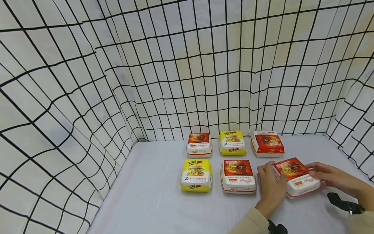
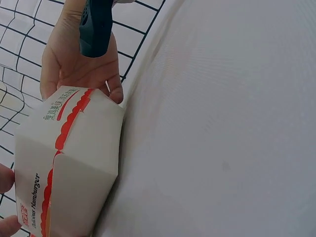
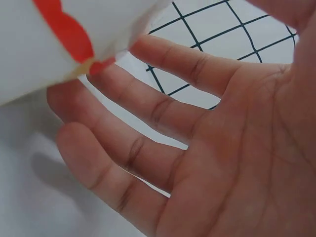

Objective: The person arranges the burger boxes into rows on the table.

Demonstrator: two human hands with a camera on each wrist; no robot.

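Observation:
Both hands hold a red and white hamburger box [image 1: 297,178] at the right end of the front row, turned at an angle and close over the table. My left hand [image 1: 271,187] grips its left side, thumb at the near side; two fingertips [image 2: 6,177] show at the edge of the left wrist view. From the right, my right hand [image 1: 334,177] holds the opposite side. In the right wrist view, its fingers [image 3: 123,143] reach to the lower edge of the box [image 3: 29,54]. Left of the left hand sits another red and white hamburger box [image 1: 238,177].
A yellow and white burger box [image 1: 196,175] is at the front left. Behind stand a small red and white box [image 1: 199,145], a yellow box [image 1: 232,143] and a red box [image 1: 267,144]. White cloth covers the table [image 1: 140,195]; black-grid netting [image 1: 187,74] encloses it.

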